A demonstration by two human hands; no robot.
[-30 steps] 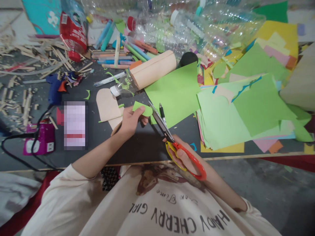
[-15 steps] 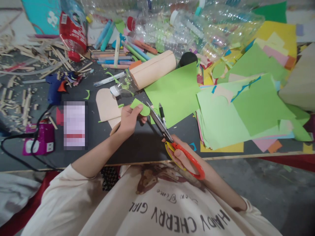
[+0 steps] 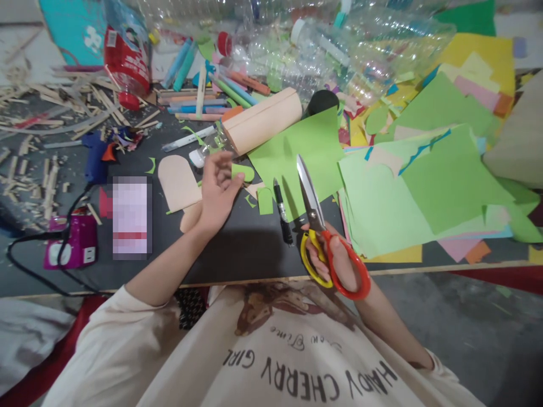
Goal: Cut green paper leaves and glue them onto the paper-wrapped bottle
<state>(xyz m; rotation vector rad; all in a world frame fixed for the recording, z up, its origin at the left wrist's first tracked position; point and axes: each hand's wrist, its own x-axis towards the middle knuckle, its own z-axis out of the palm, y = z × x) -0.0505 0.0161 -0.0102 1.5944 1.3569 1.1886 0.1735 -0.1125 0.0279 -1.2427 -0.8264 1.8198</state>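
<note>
My left hand [image 3: 219,193] is over the table with its fingers loosely apart. A small light green paper piece with a rounded end [image 3: 243,173] lies right by its thumb, partly hidden behind the hand. Under and beside the wrist are pale peach paper pieces, one with a rounded top [image 3: 176,181]. In my right hand [image 3: 320,257] is a pair of scissors [image 3: 313,212] with red and yellow handles, its blades together and pointing away from me. Between the hands lie a black pen [image 3: 280,209] and a small green paper piece [image 3: 265,201] with a curved line on it.
Behind the hands, a clear bottle wrapped in peach paper [image 3: 265,121] lies beside a large green sheet [image 3: 299,150]. Stacked coloured paper [image 3: 377,203] is on the right. At left are a blue glue gun [image 3: 94,158], its black cord, a purple box [image 3: 72,243] and scattered wooden sticks.
My left hand has loosened its fingers from the green piece, which now sits just past the thumb. My right hand has moved right with the scissors, away from the paper, and the blades have swung upright.
</note>
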